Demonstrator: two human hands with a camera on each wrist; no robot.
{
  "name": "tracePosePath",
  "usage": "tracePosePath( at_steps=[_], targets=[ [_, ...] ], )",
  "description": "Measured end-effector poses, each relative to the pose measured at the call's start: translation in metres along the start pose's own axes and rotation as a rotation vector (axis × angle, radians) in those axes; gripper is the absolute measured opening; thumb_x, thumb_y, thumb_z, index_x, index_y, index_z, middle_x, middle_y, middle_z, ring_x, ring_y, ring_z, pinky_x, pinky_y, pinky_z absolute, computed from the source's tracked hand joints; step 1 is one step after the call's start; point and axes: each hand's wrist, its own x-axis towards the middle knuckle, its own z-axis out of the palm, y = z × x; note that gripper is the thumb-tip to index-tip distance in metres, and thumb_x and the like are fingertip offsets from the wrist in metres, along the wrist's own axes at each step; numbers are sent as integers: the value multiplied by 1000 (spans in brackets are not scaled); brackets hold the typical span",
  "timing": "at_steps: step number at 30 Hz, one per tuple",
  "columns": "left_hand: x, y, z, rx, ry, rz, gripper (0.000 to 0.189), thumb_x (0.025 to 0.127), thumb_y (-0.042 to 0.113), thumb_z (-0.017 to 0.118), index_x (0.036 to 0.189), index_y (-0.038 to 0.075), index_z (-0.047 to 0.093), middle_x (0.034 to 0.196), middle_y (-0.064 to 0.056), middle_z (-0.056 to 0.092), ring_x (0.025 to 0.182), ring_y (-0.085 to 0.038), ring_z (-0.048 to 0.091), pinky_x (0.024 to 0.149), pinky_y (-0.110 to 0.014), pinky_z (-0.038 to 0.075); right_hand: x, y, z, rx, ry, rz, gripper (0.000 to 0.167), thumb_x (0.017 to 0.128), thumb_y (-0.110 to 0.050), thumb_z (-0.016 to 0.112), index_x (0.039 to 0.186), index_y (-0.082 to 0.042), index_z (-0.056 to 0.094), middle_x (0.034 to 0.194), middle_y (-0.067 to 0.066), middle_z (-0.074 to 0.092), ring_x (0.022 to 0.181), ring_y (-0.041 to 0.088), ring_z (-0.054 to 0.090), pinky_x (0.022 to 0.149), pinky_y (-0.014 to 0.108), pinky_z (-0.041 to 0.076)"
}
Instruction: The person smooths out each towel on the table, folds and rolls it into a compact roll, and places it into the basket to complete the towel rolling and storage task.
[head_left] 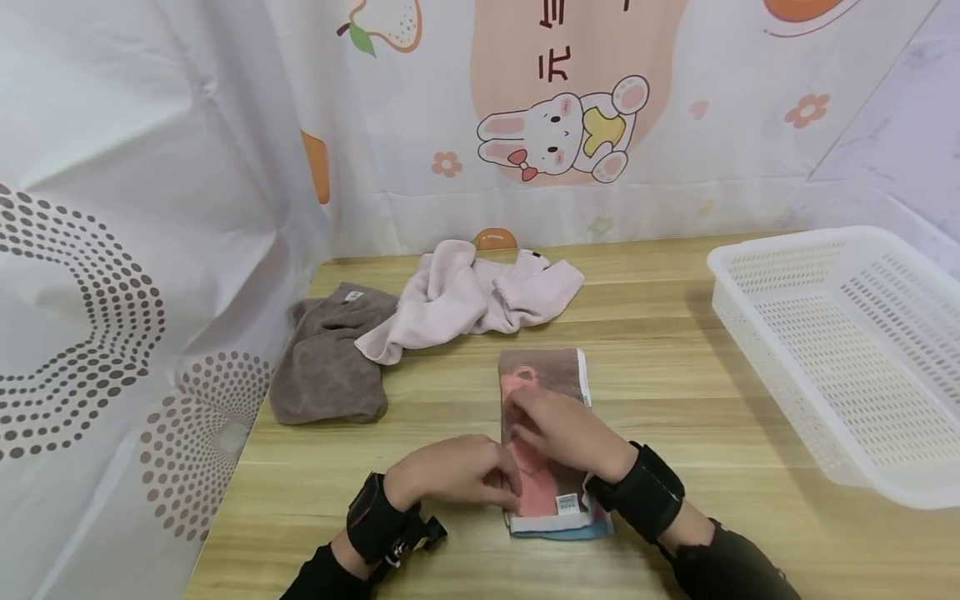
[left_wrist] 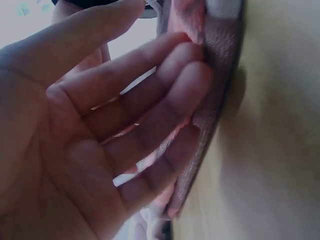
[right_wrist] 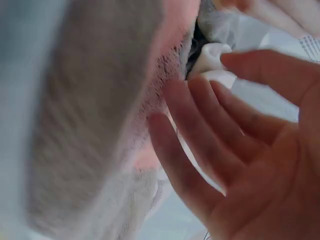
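A folded towel (head_left: 543, 367), brown with a pink pattern, lies on the table before me. It has a white hem, a small white label (head_left: 567, 504) and a blue layer showing beneath the near end. My left hand (head_left: 468, 473) is at its near left edge. In the left wrist view the left fingertips (left_wrist: 192, 75) touch the towel's side, thumb held apart. Over the towel's middle reaches my right hand (head_left: 566, 429). The right wrist view has its fingers (right_wrist: 200, 135) loosely bent, tips against the cloth and thumb apart. Part of the towel is hidden under the right hand.
A crumpled pale pink towel (head_left: 465, 304) lies at the back, overlapping a bunched brown towel (head_left: 330, 367) on the left. To the right stands a white plastic basket (head_left: 787, 383). Printed curtains (head_left: 405, 125) hang behind and along the left of the wooden table (head_left: 660, 333).
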Motion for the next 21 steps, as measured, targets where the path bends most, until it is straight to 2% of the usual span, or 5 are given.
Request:
tracePosePath(
  at_steps=[5,10,14,18,21],
  targets=[
    [11,-11,-19,24,186,-51,7,94,23,69,95,18,74,87,13,69,77,6,59,75,-13,49,11,13,-20,-10,74,127,17,89,-9,71,105,-6,65,92,2,65,83,15,64,72,33,55],
    [27,-32,-38,0,453,-200,7,95,21,67,99,16,71,94,6,69,85,-6,63,78,-23,52,16,40,-37,-10,104,253,32,91,-14,71,117,1,62,107,16,64,93,30,66,80,46,55],
    [40,-49,-43,-13,614,-301,20,97,24,66,111,11,68,107,-2,66,94,-15,64,82,-31,54,15,63,-38,-12,104,334,52,94,-21,69,135,5,51,125,27,54,99,39,64,85,52,53],
    [51,-62,-42,-17,682,-389,37,96,31,66,127,11,63,127,-6,60,114,-21,59,97,-38,49,12,81,-36,25,58,381,59,95,-25,67,140,7,46,131,31,49,105,43,61,89,55,50],
    [58,-70,-42,-16,668,-412,45,96,34,66,133,11,60,136,-7,57,126,-23,52,107,-40,43,9,91,-36,60,20,388,55,94,-24,69,133,9,51,124,29,56,107,41,60,91,56,49]
  ],
)
